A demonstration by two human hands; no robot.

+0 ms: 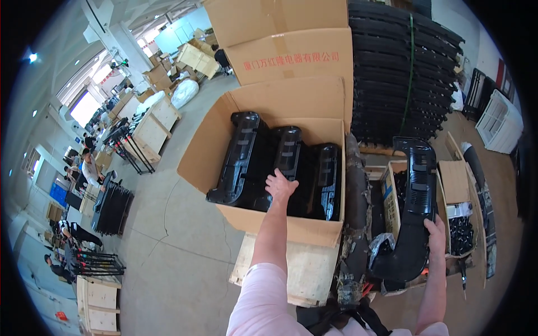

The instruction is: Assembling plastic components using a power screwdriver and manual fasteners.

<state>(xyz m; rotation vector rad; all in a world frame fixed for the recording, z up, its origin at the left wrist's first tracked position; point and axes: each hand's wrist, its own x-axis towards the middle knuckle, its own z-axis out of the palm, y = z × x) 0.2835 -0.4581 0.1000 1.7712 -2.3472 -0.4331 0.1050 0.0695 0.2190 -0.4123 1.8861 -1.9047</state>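
Head view: the right hand (pixel 436 234) clamps a black panel (pixel 420 201) while the left hand (pixel 281 186), fingers apart, overlies neighboring panels (pixel 243 157), set side by side presumably to fit the carton (pixel 314 227).

Stack of black slatted parts (pixel 381 73), with green strap (pixel 412 67): stands well beyond the right hand (pixel 435 235). White slatted crate (pixel 497 124): beyond that hand, to its right. Small black parts (pixel 460 232), heaped: just right of it. Wooden crate (pixel 162 133): beyond the left hand (pixel 281 186), well to its left; crumpled plastic bundle (pixel 185 93) near the crate. Person in a white top (pixel 89 171): far left of the left hand.
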